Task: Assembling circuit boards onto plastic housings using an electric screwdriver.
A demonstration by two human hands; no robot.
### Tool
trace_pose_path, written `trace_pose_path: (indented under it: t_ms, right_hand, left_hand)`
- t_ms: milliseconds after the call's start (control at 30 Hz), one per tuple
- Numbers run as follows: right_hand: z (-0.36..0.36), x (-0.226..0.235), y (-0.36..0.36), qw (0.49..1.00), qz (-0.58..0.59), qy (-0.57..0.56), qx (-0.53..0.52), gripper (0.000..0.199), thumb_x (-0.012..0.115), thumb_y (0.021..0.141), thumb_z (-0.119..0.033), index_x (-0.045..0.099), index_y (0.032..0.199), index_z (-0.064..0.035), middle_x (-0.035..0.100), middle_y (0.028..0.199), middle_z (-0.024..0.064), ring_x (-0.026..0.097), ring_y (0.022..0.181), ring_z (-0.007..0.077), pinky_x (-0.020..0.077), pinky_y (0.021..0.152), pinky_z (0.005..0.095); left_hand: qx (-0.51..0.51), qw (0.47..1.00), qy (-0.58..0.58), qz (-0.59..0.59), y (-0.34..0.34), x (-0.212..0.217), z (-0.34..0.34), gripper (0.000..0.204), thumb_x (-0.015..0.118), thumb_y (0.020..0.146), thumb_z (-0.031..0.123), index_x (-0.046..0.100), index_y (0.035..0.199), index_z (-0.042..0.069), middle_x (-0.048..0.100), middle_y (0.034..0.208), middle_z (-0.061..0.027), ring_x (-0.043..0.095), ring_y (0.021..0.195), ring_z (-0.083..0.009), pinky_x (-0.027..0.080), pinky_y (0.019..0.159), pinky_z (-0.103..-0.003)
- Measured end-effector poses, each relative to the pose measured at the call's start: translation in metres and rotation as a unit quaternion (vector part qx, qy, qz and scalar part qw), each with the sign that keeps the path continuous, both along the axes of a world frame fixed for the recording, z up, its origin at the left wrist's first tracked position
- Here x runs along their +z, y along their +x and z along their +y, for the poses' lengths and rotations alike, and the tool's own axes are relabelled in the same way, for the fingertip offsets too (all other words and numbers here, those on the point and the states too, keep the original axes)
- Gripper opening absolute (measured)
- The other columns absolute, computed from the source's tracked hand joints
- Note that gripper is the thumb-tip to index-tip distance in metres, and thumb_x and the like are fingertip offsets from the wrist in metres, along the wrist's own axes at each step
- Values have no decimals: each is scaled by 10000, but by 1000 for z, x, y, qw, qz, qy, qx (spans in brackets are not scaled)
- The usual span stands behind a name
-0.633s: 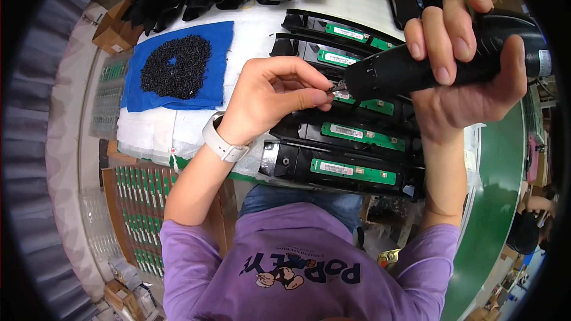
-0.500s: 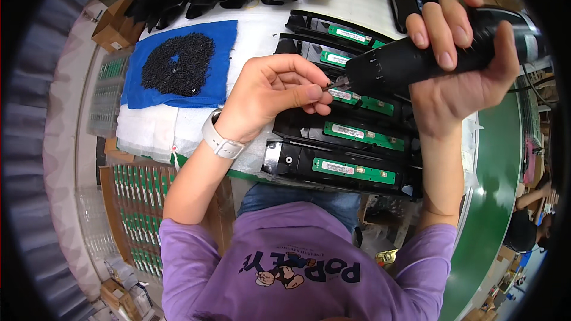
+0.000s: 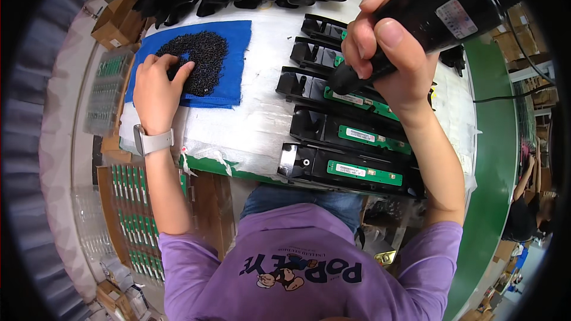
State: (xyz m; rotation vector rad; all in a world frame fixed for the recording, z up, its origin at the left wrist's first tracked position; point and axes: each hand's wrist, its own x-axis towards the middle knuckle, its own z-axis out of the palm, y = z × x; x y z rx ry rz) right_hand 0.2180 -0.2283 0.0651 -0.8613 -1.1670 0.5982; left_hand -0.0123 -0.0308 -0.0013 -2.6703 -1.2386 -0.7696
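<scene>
While the left hand point(image 3: 157, 86) meets the pile of small black screws point(image 3: 208, 53), the right hand point(image 3: 398, 65) clutches the electric screwdriver point(image 3: 425, 9)!
Left fingers curl over the pile on its blue cloth point(image 3: 237, 41), any pinch impossible to tell; well to the right, the driver's long axis slants down-left, nose over the middle black housing point(image 3: 290, 82).

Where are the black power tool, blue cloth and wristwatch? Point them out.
Black power tool point(image 3: 423, 16): head view, middle of its body.
Blue cloth point(image 3: 237, 47): head view, bare right margin.
Wristwatch point(image 3: 159, 141): head view, pale strap.
</scene>
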Motion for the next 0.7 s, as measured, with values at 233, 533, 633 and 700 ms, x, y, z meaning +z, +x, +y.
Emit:
trace_pose_path:
  t_ms: [233,533,633,700]
  right_hand:
    - [5,-3,-2,1000,-14,-11,5,319,570,820,-255,483,1023,-26,470,600,46,397,414,117,334,419,248]
    - [5,-4,0,1000,-11,-2,15,312,567,819,-248,471,1011,-22,468,609,45,396,419,114,328,406,242]
    - [7,-6,-1,1000,-13,-7,18,275,579,807,-221,458,956,-24,462,592,48,394,411,112,327,389,236]
    - [9,-10,-4,999,-36,-5,12,254,612,780,-184,433,877,-31,456,567,55,402,403,108,329,367,221]
  left_hand:
    - [-23,998,-11,-51,10,-3,2,142,665,783,158,620,753,26,560,724,-93,543,729,-278,436,640,-366]
    - [-49,990,-2,-129,13,-8,0,174,661,804,180,652,773,9,584,693,-97,553,638,-266,429,583,-347]
    - [-46,991,-6,-129,17,-3,-4,185,666,803,190,652,777,7,586,691,-95,553,628,-257,431,576,-338]
    - [-41,991,-15,-126,18,-2,-6,187,669,801,193,654,781,8,587,692,-94,554,628,-252,433,577,-331]
